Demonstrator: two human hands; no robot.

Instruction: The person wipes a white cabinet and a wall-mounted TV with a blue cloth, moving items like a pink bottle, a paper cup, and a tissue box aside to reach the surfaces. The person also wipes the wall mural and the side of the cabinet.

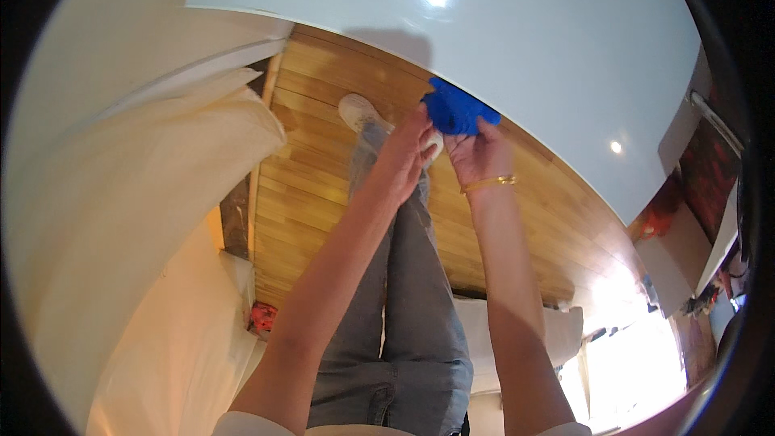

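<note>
A crumpled blue cloth [455,110] is held in front of me, beside the near edge of a glossy white tabletop [533,42]. My right hand [484,150] grips its lower right side, thumb over the fabric; a gold-coloured bracelet [489,183] circles that wrist. At the cloth's left edge is my left hand [416,144], its upper fingers touching the fabric; whether they pinch it is hard to tell. The fingertips of both hands are partly hidden.
Below lies a wooden plank floor [303,194], with my white shoes [357,110] on it. A pale curtain [139,175] hangs at the left. Cardboard boxes [678,248] stand at the right, and a red object [263,317] lies at the lower left.
</note>
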